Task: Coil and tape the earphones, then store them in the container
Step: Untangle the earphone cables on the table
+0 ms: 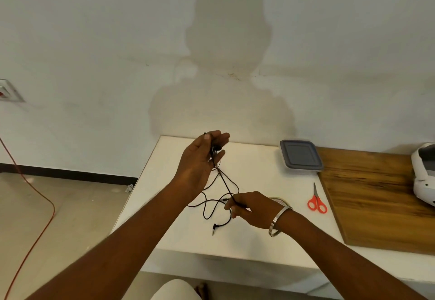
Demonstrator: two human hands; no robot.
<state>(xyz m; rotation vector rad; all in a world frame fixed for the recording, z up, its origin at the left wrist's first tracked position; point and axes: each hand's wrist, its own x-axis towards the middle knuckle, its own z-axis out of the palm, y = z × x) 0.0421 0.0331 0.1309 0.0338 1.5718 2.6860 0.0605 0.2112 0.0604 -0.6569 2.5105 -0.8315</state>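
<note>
My tabletop (249, 241) is matt white; the board (376, 203) is grained wood. Container (301, 156) grey plastic. Scissors (317, 199) have glossy orange plastic handles. My bangle (280, 220) is polished metal.

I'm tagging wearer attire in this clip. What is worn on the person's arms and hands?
Both forearms are bare, with no sleeves in view. The right hand has a plain silver metal bangle around its wrist. The left hand shows no glove, ring, watch or band.

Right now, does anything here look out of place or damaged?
Nothing stands out. The earphones hang uncoiled between the left hand and right hand; the container is closed, the scissors lie flat.
</note>
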